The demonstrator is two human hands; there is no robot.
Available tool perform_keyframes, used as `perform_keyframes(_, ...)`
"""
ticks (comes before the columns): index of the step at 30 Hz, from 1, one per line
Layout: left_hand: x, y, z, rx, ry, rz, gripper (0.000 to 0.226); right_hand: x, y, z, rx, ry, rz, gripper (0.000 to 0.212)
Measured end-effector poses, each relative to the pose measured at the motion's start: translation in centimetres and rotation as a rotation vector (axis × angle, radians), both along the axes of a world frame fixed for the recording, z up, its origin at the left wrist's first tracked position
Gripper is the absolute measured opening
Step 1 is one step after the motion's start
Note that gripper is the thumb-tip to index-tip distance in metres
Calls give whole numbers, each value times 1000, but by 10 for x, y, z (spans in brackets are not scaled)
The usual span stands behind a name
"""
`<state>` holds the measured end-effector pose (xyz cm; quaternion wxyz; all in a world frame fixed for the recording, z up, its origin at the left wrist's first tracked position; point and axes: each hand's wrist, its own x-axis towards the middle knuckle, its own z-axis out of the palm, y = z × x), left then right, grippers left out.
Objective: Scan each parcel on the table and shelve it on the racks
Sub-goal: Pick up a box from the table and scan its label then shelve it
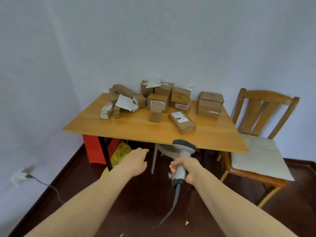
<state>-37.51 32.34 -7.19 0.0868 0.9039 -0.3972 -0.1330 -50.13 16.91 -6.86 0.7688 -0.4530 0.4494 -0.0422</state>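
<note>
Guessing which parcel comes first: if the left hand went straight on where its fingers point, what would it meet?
Probably the front edge of the table; the left hand sits just short of it. If it clears the edge, the small upright box stands next in line. Depth is unclear.

We hold the grey handheld scanner (pixel 183 151) upright in our right hand (pixel 186 170), dark head forward, its cable (pixel 172 207) hanging below the fist. Brown cardboard parcels (pixel 159 101) lie heaped on the table (pixel 119 127), well ahead of our left hand (pixel 136 161). A flat labelled box (pixel 182 121) lies nearest, just beyond the scanner.
</note>
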Motion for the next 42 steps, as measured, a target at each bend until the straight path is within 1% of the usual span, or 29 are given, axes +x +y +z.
perform_keyframes(2,30,-31,-3,-30,51,8,56,20,-26,-2,-33,20,-10,16)
perform_keyframes(4,57,-64,-8,-68,92,13,53,35,-50,-2,-51,4,-36,14)
perform_keyframes(7,79,-110,-14,-78,171,51,52,50,-87,-10,-53,29,-92,11)
perform_keyframes(11,103,-174,-29,-53,245,56,53,73,-154,-24,-84,88,-141,19)
perform_keyframes(14,124,-223,-44,-32,305,112,56,103,-213,-36,-108,105,-155,18)
perform_keyframes(18,148,-285,-62,-93,446,311,57,151,-290,-59,-172,138,-111,20)
perform_keyframes(20,161,-314,-69,-144,514,435,56,173,-323,-68,-205,166,-82,24)
perform_keyframes(25,191,-378,-88,-285,719,764,62,220,-383,-87,-186,208,22,30)
perform_keyframes(27,198,-399,-98,-327,794,857,66,238,-398,-98,-172,228,70,32)
perform_keyframes(30,206,-423,-111,-358,849,944,67,256,-410,-113,-145,257,140,35)
perform_keyframes(35,215,-441,-130,-480,956,1010,45,268,-416,-133,-115,284,184,40)
perform_keyframes(39,215,-442,-132,-526,1026,1047,43,268,-415,-136,-97,290,197,41)
perform_keyframes(42,214,-433,-124,-554,1120,1083,40,266,-412,-128,-107,262,198,40)
